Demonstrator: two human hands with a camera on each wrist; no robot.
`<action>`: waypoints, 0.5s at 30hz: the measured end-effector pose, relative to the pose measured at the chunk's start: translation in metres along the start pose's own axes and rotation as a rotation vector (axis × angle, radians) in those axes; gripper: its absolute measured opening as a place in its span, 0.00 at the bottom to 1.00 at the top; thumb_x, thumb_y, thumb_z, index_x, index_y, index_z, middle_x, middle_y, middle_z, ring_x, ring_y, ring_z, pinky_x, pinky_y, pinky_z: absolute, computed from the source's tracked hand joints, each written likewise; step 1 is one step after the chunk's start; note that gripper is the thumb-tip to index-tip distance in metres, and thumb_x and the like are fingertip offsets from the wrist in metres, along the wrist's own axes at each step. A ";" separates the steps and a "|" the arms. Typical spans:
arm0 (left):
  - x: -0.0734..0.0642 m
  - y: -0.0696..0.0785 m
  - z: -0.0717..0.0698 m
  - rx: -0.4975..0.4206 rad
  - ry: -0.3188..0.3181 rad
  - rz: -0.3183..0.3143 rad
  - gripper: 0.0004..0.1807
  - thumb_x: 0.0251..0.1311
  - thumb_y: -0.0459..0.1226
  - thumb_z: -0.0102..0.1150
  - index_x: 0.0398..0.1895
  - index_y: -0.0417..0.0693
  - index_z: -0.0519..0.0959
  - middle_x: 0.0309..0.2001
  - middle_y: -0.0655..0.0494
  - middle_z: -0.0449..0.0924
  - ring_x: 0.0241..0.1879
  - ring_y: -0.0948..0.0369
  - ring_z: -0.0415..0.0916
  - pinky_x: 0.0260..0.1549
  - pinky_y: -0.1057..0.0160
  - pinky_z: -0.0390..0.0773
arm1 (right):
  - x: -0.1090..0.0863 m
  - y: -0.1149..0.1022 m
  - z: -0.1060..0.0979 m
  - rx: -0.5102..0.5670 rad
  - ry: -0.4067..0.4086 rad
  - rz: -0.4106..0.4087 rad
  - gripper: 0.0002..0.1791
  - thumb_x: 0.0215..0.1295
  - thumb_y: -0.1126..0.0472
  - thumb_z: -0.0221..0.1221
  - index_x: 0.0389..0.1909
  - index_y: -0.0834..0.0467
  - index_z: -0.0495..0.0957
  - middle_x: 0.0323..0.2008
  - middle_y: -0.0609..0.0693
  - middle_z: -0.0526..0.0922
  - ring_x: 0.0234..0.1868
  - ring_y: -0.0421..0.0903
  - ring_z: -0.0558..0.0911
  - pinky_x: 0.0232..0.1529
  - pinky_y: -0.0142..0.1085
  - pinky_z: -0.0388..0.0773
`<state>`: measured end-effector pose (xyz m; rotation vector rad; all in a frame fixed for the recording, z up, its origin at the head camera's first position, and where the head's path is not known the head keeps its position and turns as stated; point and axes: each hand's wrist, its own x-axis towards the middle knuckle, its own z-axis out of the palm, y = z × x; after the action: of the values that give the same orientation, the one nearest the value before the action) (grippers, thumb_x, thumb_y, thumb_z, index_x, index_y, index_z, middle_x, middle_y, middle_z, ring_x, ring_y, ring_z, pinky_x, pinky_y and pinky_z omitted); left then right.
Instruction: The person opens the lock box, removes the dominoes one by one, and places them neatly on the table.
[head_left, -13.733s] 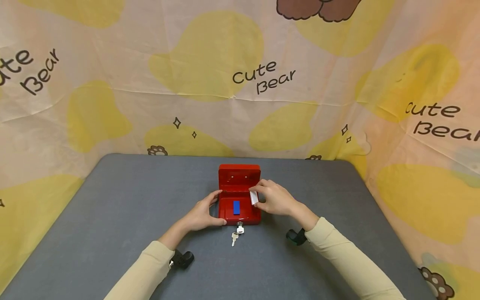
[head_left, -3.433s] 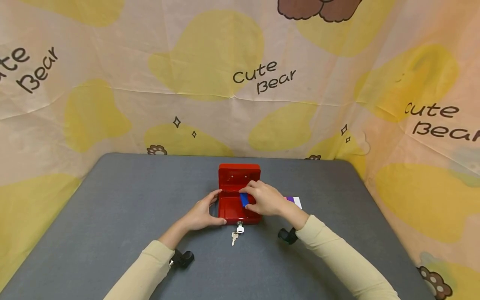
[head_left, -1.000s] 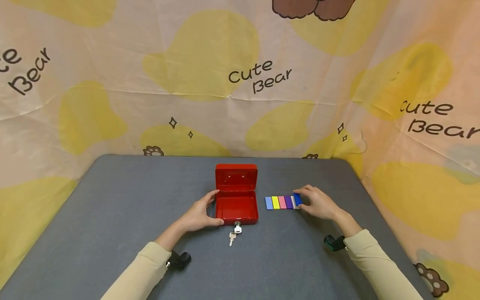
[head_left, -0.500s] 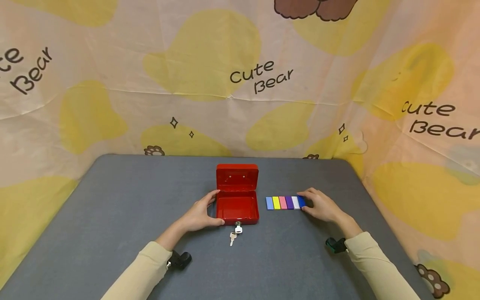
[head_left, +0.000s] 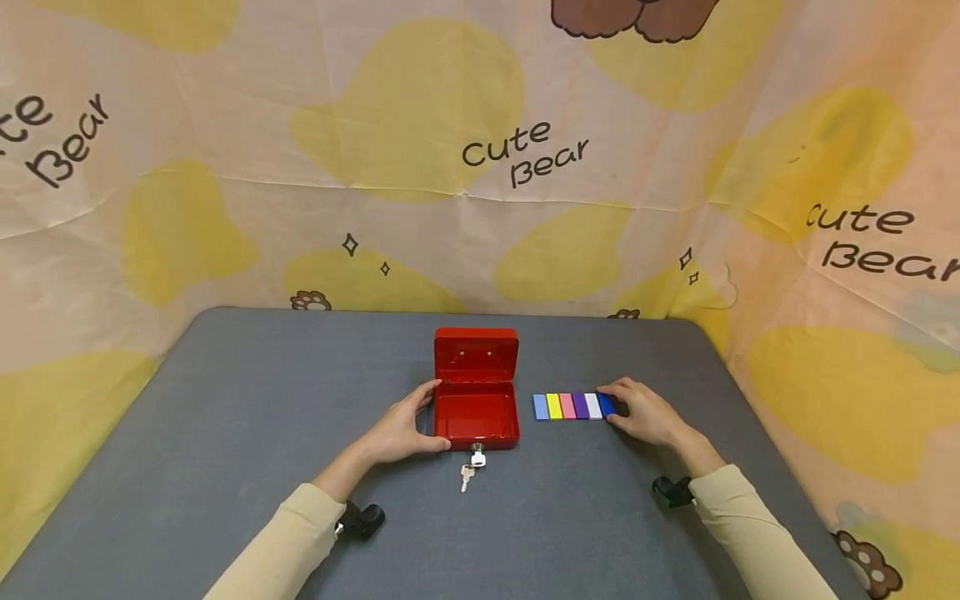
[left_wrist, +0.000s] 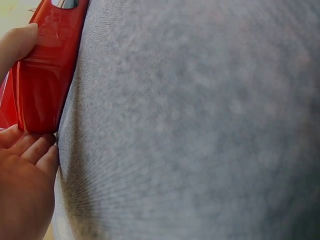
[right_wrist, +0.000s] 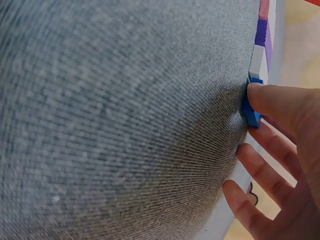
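Observation:
A red metal cash box [head_left: 476,354] stands with its lid raised, and no block is visible inside. My left hand [head_left: 396,430] holds the box's left side, thumb at the front corner and fingers toward the back; in the left wrist view the thumb [left_wrist: 20,44] lies on the red wall. To the right, my right hand [head_left: 649,416] pinches a dark blue block [head_left: 605,405] on the table at the end of a row. Beside it lie a white block [head_left: 592,406], a purple one [head_left: 580,406], a pink one [head_left: 567,406], a yellow one [head_left: 553,406] and a light blue one [head_left: 540,407].
A key sits in the box's front lock [head_left: 478,457], with a second key [head_left: 467,477] hanging onto the grey table [head_left: 300,375]. Behind the table hangs a yellow-patterned cloth [head_left: 412,108]. Dark wrist cameras [head_left: 363,521] sit under both forearms.
The dark blue block has left the box and now lies flat at the row's right end, still between my right fingers. Earlier I lifted the white block out. My left hand has stayed on the box.

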<state>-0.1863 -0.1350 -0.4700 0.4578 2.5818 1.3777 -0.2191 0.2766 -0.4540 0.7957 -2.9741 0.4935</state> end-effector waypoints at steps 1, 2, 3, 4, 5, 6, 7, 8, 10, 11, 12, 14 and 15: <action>0.000 0.000 0.000 -0.002 0.001 0.001 0.50 0.40 0.43 0.72 0.68 0.47 0.55 0.64 0.46 0.63 0.63 0.48 0.63 0.60 0.49 0.65 | 0.000 0.000 0.000 -0.006 0.001 0.001 0.25 0.53 0.62 0.65 0.54 0.60 0.74 0.47 0.56 0.76 0.45 0.52 0.76 0.45 0.51 0.75; 0.000 0.001 0.000 -0.002 0.001 0.002 0.50 0.40 0.43 0.72 0.68 0.47 0.55 0.64 0.45 0.63 0.63 0.48 0.63 0.60 0.49 0.65 | 0.000 0.000 0.001 -0.011 0.001 0.001 0.25 0.53 0.62 0.65 0.54 0.60 0.75 0.47 0.56 0.76 0.46 0.53 0.76 0.46 0.52 0.75; 0.000 0.001 0.000 -0.002 0.001 0.003 0.50 0.40 0.43 0.72 0.68 0.47 0.55 0.64 0.45 0.63 0.63 0.48 0.63 0.59 0.48 0.65 | 0.000 0.000 0.001 -0.015 0.001 0.001 0.25 0.53 0.62 0.65 0.54 0.59 0.75 0.47 0.56 0.76 0.46 0.53 0.76 0.46 0.52 0.75; 0.000 0.001 0.000 -0.002 0.002 0.003 0.50 0.40 0.43 0.72 0.68 0.47 0.55 0.65 0.45 0.62 0.63 0.48 0.63 0.59 0.49 0.65 | 0.000 0.001 0.002 -0.021 0.000 0.002 0.25 0.53 0.62 0.65 0.54 0.59 0.75 0.47 0.56 0.76 0.47 0.54 0.75 0.46 0.53 0.75; 0.000 0.001 0.000 -0.001 0.001 0.003 0.50 0.40 0.43 0.72 0.68 0.47 0.55 0.65 0.45 0.62 0.63 0.48 0.63 0.59 0.49 0.65 | 0.000 0.001 0.002 -0.025 -0.001 0.002 0.25 0.53 0.62 0.65 0.54 0.59 0.75 0.47 0.56 0.76 0.47 0.54 0.75 0.47 0.53 0.74; 0.000 0.001 0.000 0.001 0.001 0.002 0.50 0.40 0.43 0.72 0.68 0.47 0.55 0.65 0.45 0.62 0.63 0.48 0.63 0.60 0.49 0.65 | 0.000 0.001 0.002 -0.026 -0.002 0.002 0.25 0.53 0.62 0.65 0.54 0.59 0.75 0.48 0.56 0.76 0.48 0.54 0.75 0.47 0.53 0.74; 0.000 0.001 0.000 0.000 0.000 0.002 0.50 0.40 0.42 0.72 0.68 0.47 0.55 0.65 0.45 0.62 0.63 0.49 0.63 0.59 0.48 0.65 | 0.000 0.001 0.002 -0.028 -0.003 0.004 0.25 0.53 0.62 0.65 0.54 0.58 0.75 0.48 0.56 0.76 0.48 0.54 0.75 0.46 0.53 0.74; 0.000 0.001 0.000 0.002 -0.001 0.003 0.50 0.40 0.42 0.72 0.68 0.47 0.55 0.65 0.45 0.62 0.63 0.49 0.63 0.59 0.48 0.65 | 0.000 0.001 0.003 -0.029 -0.005 0.005 0.25 0.53 0.62 0.65 0.54 0.58 0.75 0.48 0.56 0.76 0.48 0.54 0.75 0.46 0.53 0.75; -0.001 0.001 0.000 0.003 -0.005 0.001 0.50 0.40 0.42 0.72 0.68 0.48 0.55 0.65 0.46 0.62 0.63 0.49 0.63 0.59 0.48 0.65 | 0.000 0.001 0.003 -0.031 -0.005 0.006 0.25 0.53 0.61 0.65 0.54 0.58 0.75 0.48 0.56 0.76 0.48 0.54 0.75 0.46 0.53 0.75; -0.001 0.001 0.000 0.003 -0.006 0.001 0.50 0.40 0.42 0.72 0.68 0.48 0.55 0.65 0.46 0.62 0.63 0.49 0.63 0.59 0.48 0.65 | 0.000 0.001 0.003 -0.032 -0.005 0.007 0.25 0.53 0.61 0.65 0.54 0.58 0.75 0.48 0.56 0.76 0.48 0.54 0.75 0.45 0.53 0.75; -0.001 0.001 0.000 0.006 -0.006 0.004 0.50 0.40 0.43 0.72 0.68 0.47 0.55 0.65 0.46 0.62 0.63 0.49 0.63 0.59 0.48 0.65 | 0.000 0.001 0.003 -0.031 -0.005 0.006 0.25 0.53 0.61 0.65 0.54 0.58 0.75 0.48 0.56 0.76 0.48 0.54 0.75 0.45 0.53 0.75; 0.000 0.001 0.000 0.015 -0.007 0.003 0.51 0.40 0.43 0.72 0.69 0.48 0.55 0.65 0.46 0.62 0.63 0.49 0.63 0.59 0.48 0.65 | 0.000 0.002 0.003 -0.032 -0.004 0.004 0.25 0.53 0.62 0.65 0.54 0.58 0.75 0.47 0.55 0.76 0.47 0.54 0.75 0.45 0.53 0.75; 0.000 0.001 -0.001 0.020 -0.008 0.001 0.51 0.40 0.43 0.72 0.69 0.48 0.55 0.65 0.47 0.62 0.63 0.50 0.63 0.59 0.48 0.65 | 0.000 0.002 0.003 -0.032 -0.003 0.002 0.25 0.53 0.62 0.65 0.54 0.58 0.75 0.47 0.55 0.76 0.47 0.54 0.75 0.45 0.52 0.75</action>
<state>-0.1858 -0.1352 -0.4688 0.4672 2.5911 1.3488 -0.2196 0.2771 -0.4571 0.7919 -2.9774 0.4440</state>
